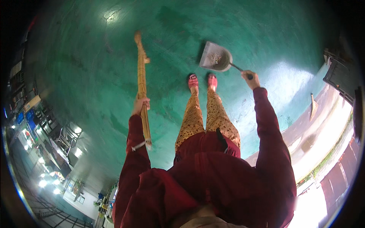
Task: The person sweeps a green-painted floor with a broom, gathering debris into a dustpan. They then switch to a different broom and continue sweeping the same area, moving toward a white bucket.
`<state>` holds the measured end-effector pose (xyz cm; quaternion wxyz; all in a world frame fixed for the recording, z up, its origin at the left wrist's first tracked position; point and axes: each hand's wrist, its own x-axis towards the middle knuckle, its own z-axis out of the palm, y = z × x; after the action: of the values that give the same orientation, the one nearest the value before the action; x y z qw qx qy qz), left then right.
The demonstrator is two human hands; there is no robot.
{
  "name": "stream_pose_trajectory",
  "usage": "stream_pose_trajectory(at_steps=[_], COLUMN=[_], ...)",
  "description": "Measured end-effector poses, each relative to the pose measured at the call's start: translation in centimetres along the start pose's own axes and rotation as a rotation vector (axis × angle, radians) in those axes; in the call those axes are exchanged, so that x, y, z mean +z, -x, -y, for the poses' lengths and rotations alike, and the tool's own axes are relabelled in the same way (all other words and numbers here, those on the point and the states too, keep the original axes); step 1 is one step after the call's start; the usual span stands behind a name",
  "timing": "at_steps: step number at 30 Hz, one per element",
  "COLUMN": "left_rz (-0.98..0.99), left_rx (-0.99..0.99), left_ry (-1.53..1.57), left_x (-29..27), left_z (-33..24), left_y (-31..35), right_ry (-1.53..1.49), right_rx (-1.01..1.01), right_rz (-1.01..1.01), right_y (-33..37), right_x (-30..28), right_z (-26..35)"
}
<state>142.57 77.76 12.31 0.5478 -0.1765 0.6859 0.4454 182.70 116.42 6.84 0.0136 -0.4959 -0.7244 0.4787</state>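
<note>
My left hand (141, 105) is closed round the handle of a yellow straw broom (142, 79). The broom points away from me, with a tie hanging at its near end. In my right hand (250, 78) is the dark handle of a grey dustpan (227, 62). A small heap of pale debris (215, 57) lies inside the pan. The dustpan is ahead of my feet, slightly to the right, and whether it touches the floor I cannot tell. Broom and dustpan are well apart.
Underfoot is a glossy green floor (171, 45). My feet wear red sandals (193, 81). Stacked metal chairs (68, 135) and shelving stand along the left. On the right are a dark panel (338, 78), a bright doorway area and another broom-like object (314, 107).
</note>
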Motion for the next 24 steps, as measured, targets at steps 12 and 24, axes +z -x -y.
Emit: stream_pose_trajectory(at_steps=[12,24], left_rz=[0.222,0.412], left_rx=[-0.148,-0.262], left_ry=[-0.546,-0.82], left_x=[12.5,18.2], left_z=[7.4,2.4], left_y=[-1.2,12.0], right_ry=[-0.106,-0.273], right_rx=[0.166,0.391], right_rz=[-0.42,-0.67], right_y=[15.8,23.5], right_x=[2.0,2.9], right_z=[-10.4,-16.0])
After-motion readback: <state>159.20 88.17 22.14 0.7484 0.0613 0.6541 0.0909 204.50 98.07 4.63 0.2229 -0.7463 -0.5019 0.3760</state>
